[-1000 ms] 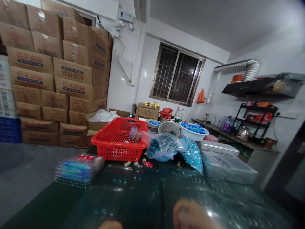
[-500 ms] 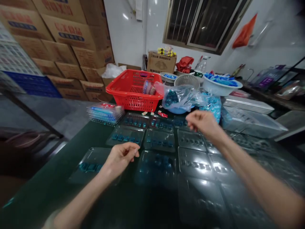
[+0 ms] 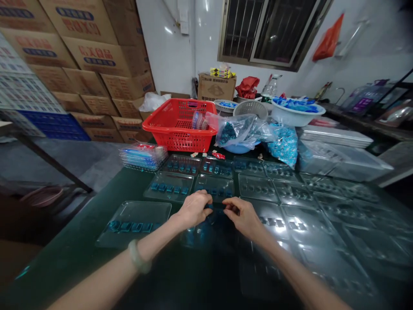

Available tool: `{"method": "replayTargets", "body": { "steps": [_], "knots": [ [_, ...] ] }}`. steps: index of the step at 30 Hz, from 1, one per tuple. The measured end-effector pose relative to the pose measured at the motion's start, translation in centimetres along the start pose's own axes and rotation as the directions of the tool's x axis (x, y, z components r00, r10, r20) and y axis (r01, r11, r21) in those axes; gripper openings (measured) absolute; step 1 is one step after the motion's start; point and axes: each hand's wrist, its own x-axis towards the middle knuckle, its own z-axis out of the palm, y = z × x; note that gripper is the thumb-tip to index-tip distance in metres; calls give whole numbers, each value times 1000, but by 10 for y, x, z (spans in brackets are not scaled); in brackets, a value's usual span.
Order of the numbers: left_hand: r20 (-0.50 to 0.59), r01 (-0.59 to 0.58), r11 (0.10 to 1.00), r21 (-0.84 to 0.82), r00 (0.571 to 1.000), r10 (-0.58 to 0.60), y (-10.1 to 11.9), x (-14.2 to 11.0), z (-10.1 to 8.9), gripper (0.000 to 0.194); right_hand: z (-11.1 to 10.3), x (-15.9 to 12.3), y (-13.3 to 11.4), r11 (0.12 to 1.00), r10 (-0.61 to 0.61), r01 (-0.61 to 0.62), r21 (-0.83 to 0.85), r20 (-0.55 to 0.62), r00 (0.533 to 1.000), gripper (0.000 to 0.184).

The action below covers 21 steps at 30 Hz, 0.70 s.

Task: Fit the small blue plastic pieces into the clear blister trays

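My left hand (image 3: 195,209), with a pale bangle (image 3: 138,257) on its wrist, is closed in a pinch. A spot of blue shows at its fingertips; I cannot make out whether it is held. Facing it, a small gap away, my right hand (image 3: 243,217) has its fingers curled and pinched; what they hold, if anything, is hidden. Both are over the front middle clear plastic tray, which they largely cover. Just behind lies another clear tray (image 3: 214,178) with blue pieces. To the left are a front tray (image 3: 140,209) and a farther tray (image 3: 171,178), each with a row of blue pieces.
Clear trays (image 3: 258,187) cover the right side of the dark green table (image 3: 87,224). Behind stand a red basket (image 3: 180,140), a stack of filled trays (image 3: 142,157), a plastic bag (image 3: 245,129), a blue bag (image 3: 284,144) and a white basin (image 3: 298,116). Cardboard boxes (image 3: 93,56) are piled at left.
My right hand has come down and toward me from the back trays to the front middle tray. My left hand has moved right, so the two hands are now close together.
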Motion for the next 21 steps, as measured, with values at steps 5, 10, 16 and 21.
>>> {"method": "replayTargets", "body": {
  "steps": [5, 10, 16, 21],
  "knots": [
    [130, 146, 845, -515, 987, -91, 18, -11, -12, 24, -1, -14, -32, 985, -116, 125, 122, -78, 990, 28],
    [236, 296, 327, -897, 948, -213, 32, -18, 5, 21, -2, -16, -42, 975, -96, 119, 187, -131, 987, 16],
    [314, 313, -54, -948, 898, -308, 43, -11, 29, 17, -7, -25, -35, 990, -137, 142, 23, -153, 979, 18],
    [349, 367, -31, -930, 852, -391, 49, 3, 28, 16, -32, -2, -8, 971, -152, 114, -211, -174, 973, 14]
  ]
}}
